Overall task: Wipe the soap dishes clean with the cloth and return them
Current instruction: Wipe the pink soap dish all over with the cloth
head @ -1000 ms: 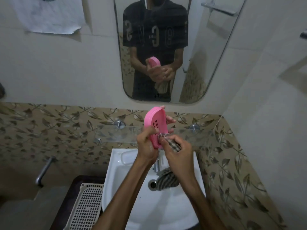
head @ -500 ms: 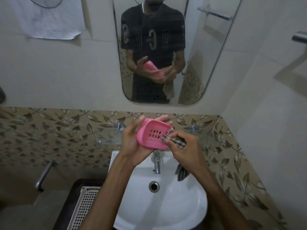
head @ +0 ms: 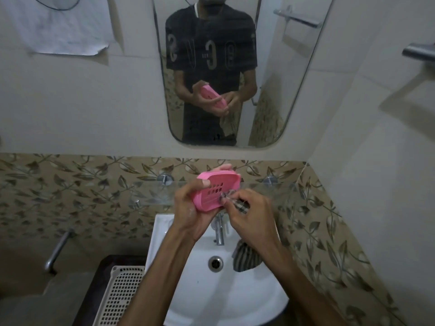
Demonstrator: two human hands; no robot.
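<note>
Right now you're mid-wipe: your left hand (head: 188, 208) grips the pink soap dish (head: 215, 191) above the sink (head: 226, 290), your right hand (head: 249, 212) pinches the cloth (head: 231, 198) against its slotted face. Returning it to the glass shelf (head: 153, 194) remains undone.

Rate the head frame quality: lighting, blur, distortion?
Head view: dim, flat indoor light; wide-angle bend bows the mirror edges and wall lines; the cloth at the right hand is soft, the pink soap dish in the left hand reads fairly sharp; no harsh glare on the white basin.
</note>
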